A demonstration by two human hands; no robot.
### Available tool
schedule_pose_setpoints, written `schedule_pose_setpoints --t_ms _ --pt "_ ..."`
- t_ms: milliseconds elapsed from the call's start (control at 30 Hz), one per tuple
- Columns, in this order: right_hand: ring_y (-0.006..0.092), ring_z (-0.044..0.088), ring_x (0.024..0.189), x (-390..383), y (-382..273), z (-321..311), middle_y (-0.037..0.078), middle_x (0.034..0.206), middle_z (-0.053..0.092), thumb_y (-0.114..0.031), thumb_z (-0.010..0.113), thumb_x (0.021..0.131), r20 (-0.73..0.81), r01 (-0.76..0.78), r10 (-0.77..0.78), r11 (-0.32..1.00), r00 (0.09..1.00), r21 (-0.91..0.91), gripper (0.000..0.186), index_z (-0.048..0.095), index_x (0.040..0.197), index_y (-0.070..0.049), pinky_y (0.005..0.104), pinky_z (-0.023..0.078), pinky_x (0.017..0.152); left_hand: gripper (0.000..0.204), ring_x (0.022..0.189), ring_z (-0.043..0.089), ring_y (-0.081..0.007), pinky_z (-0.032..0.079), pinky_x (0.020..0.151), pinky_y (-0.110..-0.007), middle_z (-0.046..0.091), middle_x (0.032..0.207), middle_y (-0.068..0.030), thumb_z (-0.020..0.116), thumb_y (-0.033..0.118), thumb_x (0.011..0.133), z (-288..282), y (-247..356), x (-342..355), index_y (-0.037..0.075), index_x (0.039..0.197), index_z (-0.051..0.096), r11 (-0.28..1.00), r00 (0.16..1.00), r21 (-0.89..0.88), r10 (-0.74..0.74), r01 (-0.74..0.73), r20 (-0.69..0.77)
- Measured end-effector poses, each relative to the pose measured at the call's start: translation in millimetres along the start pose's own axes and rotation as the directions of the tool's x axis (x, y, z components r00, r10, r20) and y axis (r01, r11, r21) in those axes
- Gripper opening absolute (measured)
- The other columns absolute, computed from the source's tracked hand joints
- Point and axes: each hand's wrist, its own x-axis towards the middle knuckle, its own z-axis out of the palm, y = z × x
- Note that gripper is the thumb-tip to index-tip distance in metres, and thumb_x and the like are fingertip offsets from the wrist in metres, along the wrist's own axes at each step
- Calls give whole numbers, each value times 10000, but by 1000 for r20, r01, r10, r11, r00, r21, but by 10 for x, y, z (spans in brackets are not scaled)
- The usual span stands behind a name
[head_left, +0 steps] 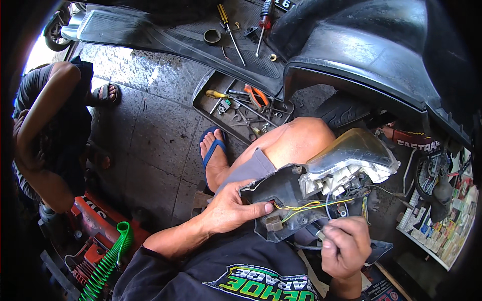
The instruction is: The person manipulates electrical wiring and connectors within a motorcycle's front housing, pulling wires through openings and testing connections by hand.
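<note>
A motorcycle lamp unit with a clear, amber-tinted lens rests against my bent knee, its pale back turned toward me. Joined to it is a black plastic cover, cracked-looking along its edge. My left hand grips this cover at its left side, thumb lying on the inner face near the yellow and green wires. Close to the cover's lower right, my right hand is closed in a pinch. A grey wire curves down from the lamp into its fingers, where a small pale piece shows, partly hidden.
A tool tray with pliers, spanners and screwdrivers lies beyond my foot. More screwdrivers lie on the scooter's footboard. A person sits at left, near a red machine with a green coiled hose.
</note>
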Motion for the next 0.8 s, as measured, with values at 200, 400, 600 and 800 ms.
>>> schedule_pose_setpoints --t_ms 200,400,600,800 --pt "282 662 787 -28 43 64 103 968 699 -42 733 778 18 18 -18 1000 1000 16 200 731 977 -38 399 516 696 302 920 640 -90 525 822 -262 715 1039 -17 720 71 946 57 11 16 -32 1223 658 1000 998 20 0 1 -65" --pt "282 664 793 -27 64 104 98 980 696 -24 746 766 29 3 -4 999 1000 43 231 735 997 -32 397 523 703 381 784 590 -45 477 652 -232 667 936 3 673 43 876 15 -49 94 -14 1249 621 982 983 182 -19 52 -181" --pt "290 663 803 -68 76 120 106 962 696 -32 737 762 13 -25 25 999 1000 37 207 741 969 -23 408 532 715 333 755 575 -49 478 642 -241 641 847 15 673 65 878 44 42 122 -37 1192 636 956 977 293 65 -3 -203" --pt "289 649 796 -46 86 128 107 962 697 -26 724 761 13 -29 28 999 1000 26 198 730 959 -23 405 526 713 198 622 567 -88 449 590 -265 606 695 25 666 88 906 -94 54 76 -29 1065 677 948 995 313 -26 56 -97"
